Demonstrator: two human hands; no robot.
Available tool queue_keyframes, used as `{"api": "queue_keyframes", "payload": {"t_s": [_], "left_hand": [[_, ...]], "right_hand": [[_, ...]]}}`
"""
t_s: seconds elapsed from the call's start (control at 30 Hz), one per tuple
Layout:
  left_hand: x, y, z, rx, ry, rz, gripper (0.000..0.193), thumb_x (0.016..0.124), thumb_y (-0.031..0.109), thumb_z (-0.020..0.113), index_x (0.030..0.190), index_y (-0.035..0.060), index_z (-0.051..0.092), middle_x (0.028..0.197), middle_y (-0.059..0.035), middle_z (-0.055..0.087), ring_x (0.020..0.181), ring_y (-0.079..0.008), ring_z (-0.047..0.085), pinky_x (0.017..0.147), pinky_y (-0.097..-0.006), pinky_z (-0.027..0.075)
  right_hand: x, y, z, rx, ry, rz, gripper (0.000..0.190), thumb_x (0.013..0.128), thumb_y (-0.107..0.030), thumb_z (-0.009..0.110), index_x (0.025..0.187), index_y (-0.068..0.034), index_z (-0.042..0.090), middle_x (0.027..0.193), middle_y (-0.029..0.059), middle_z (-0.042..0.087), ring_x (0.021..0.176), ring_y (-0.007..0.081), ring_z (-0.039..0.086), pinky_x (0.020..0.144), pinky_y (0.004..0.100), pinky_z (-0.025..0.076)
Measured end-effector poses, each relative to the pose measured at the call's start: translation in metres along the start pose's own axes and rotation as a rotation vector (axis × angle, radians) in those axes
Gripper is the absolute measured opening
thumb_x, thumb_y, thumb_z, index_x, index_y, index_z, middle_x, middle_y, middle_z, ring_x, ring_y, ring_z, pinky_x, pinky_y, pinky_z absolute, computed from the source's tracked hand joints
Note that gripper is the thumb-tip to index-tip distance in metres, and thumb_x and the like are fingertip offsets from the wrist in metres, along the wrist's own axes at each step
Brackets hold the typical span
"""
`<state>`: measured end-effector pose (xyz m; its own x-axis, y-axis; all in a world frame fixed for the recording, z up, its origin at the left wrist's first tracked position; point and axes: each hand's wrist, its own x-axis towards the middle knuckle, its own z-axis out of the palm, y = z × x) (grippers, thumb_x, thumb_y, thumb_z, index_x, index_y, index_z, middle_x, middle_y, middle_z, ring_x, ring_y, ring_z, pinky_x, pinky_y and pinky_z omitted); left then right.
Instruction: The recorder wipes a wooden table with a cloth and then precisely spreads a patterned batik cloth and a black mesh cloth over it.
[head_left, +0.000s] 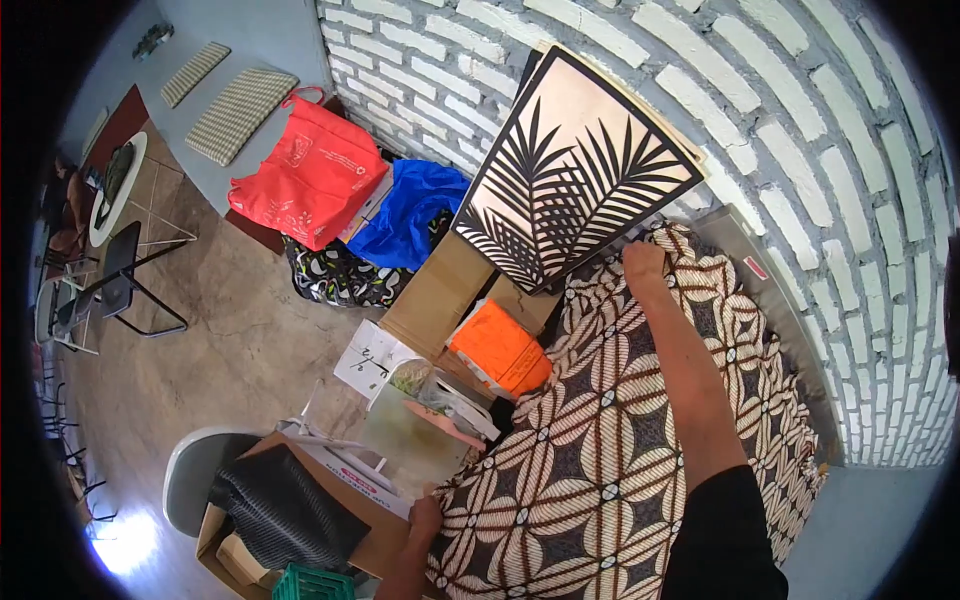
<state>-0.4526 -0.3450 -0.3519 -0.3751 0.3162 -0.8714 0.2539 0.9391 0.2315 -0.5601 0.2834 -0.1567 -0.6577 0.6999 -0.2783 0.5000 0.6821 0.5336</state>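
Observation:
A batik-patterned cloth (600, 442) in cream, brown and dark grey is spread over something along the brick wall, bunched into folds at its far end. My right hand (645, 264) is closed on the cloth's gathered far edge, just beside a palm-leaf picture panel (574, 165). Lower down, my left hand (426, 516) grips the cloth's left edge, close to a cardboard box. A strip of metal surface (739, 232) shows between the cloth and the wall; what else lies beneath is hidden.
An orange package (501, 349) lies on cardboard (439, 292) left of the cloth. Nearby are a clear plastic container (412, 431), an open carton (375, 525) with black sheeting (289, 502), a green crate (313, 583), a red bag (315, 172) and a blue bag (412, 210). Folding chairs (124, 277) stand farther left.

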Motion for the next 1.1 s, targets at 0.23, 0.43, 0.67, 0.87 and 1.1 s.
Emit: {"api": "queue_keyframes", "payload": {"t_s": [0.23,0.43,0.67,0.87,1.1], "left_hand": [[0.050,-0.006,-0.008,-0.364,-0.191,-0.186,0.034,0.092,0.030,0.051,0.103,-0.0001,0.065,0.104,-0.0291,0.064,0.102,-0.0452,0.061,0.088,-0.0502,0.048],[0.012,-0.018,-0.025,-0.300,0.093,0.212,0.044,0.092,0.036,0.050,0.114,-0.0013,0.058,0.118,-0.0268,0.058,0.115,-0.0462,0.051,0.097,-0.0505,0.041],[0.045,0.003,0.027,0.119,-0.311,0.308,0.059,0.091,0.053,0.044,0.132,0.0115,0.052,0.141,-0.0208,0.044,0.129,-0.0445,0.040,0.106,-0.0555,0.031],[0.076,0.003,0.046,-0.345,-0.321,0.075,0.052,0.091,0.042,0.047,0.130,0.0085,0.055,0.123,-0.0210,0.061,0.117,-0.0414,0.054,0.101,-0.0471,0.041],[0.081,-0.078,0.081,-0.413,-0.010,0.012,0.052,0.082,0.037,0.061,0.122,0.0025,0.060,0.117,-0.0218,0.064,0.115,-0.0360,0.059,0.095,-0.0439,0.047]], "right_hand": [[-0.002,-0.012,-0.021,0.121,-0.367,0.117,0.017,0.087,-0.012,0.062,0.099,-0.004,0.070,0.102,0.0175,0.069,0.095,0.0301,0.067,0.080,0.0422,0.055],[-0.102,0.042,-0.064,0.878,0.642,-0.296,0.022,0.089,-0.017,0.062,0.103,-0.001,0.067,0.102,0.0186,0.067,0.095,0.0357,0.061,0.089,0.0417,0.047],[-0.234,0.141,0.053,0.691,0.294,0.647,0.058,0.097,-0.049,0.047,0.142,-0.012,0.044,0.147,0.0226,0.037,0.134,0.0450,0.033,0.106,0.0591,0.029],[-0.246,0.155,0.117,0.718,0.010,0.864,0.074,0.091,-0.074,0.018,0.154,-0.035,0.014,0.161,0.0066,0.008,0.146,0.0415,0.007,0.109,0.0706,0.004],[-0.239,0.164,0.145,0.616,0.113,0.857,0.071,0.092,-0.074,0.021,0.153,-0.037,0.018,0.160,0.0067,0.015,0.144,0.0421,0.017,0.108,0.0704,0.012]]}}
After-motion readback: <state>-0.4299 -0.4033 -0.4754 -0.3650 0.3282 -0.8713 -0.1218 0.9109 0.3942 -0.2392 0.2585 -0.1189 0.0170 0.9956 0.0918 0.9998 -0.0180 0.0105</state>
